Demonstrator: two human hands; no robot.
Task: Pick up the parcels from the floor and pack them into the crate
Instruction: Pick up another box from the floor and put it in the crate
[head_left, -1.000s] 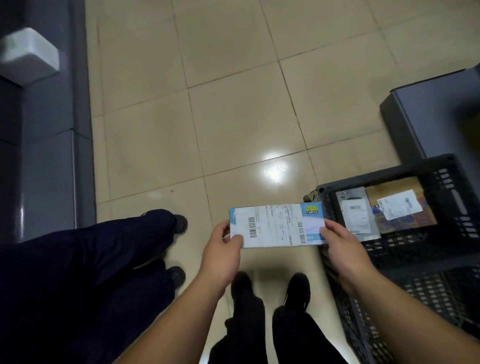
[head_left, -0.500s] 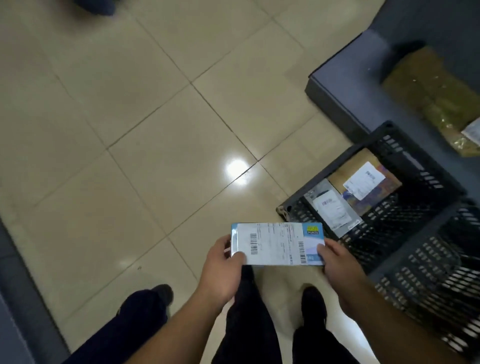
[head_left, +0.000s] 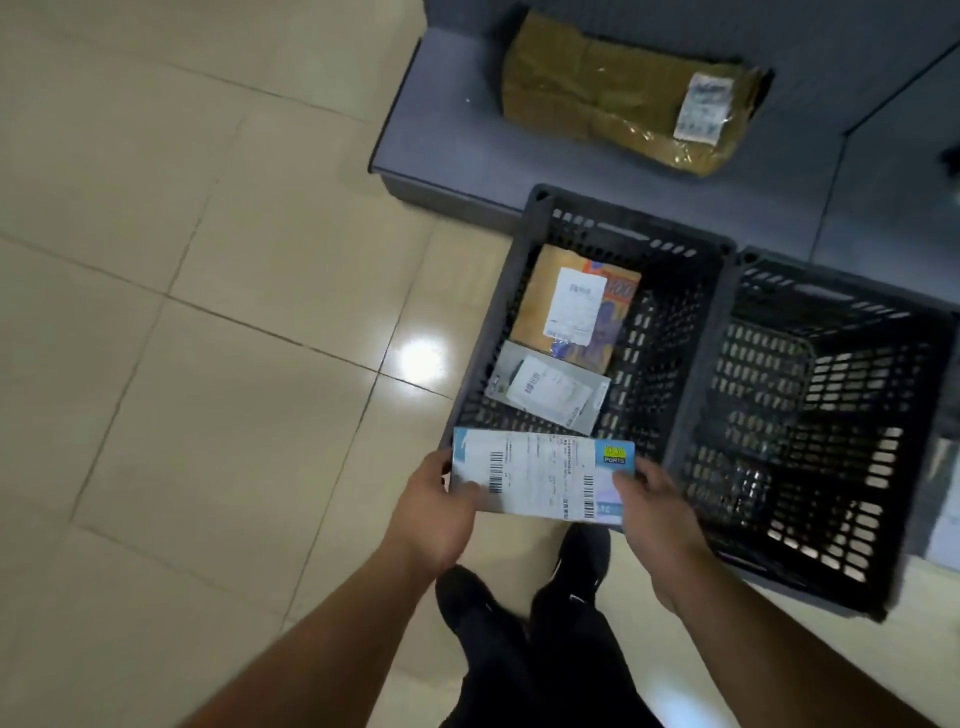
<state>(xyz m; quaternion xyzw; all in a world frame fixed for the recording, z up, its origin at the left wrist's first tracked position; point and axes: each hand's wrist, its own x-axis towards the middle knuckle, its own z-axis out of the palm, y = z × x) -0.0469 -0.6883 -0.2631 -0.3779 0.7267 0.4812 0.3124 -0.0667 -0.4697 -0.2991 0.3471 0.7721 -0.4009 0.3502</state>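
Note:
I hold a flat blue-and-white parcel (head_left: 543, 475) with barcode labels level between both hands, just over the near rim of a black slatted crate (head_left: 670, 332). My left hand (head_left: 441, 506) grips its left end, my right hand (head_left: 652, 501) grips its right end. Inside the crate lie a brown parcel with a white label (head_left: 574, 304) and a small grey parcel (head_left: 550, 387).
A second black crate (head_left: 826, 421) stands right of the first. A brown taped parcel (head_left: 623, 91) lies on a grey bench (head_left: 447, 150) behind the crates. My black shoes (head_left: 519, 587) stand on the beige tiled floor (head_left: 208, 364).
My view has swung right and the crates now lie straight ahead. The parcel stays gripped in both hands and has come over the crate's near rim.

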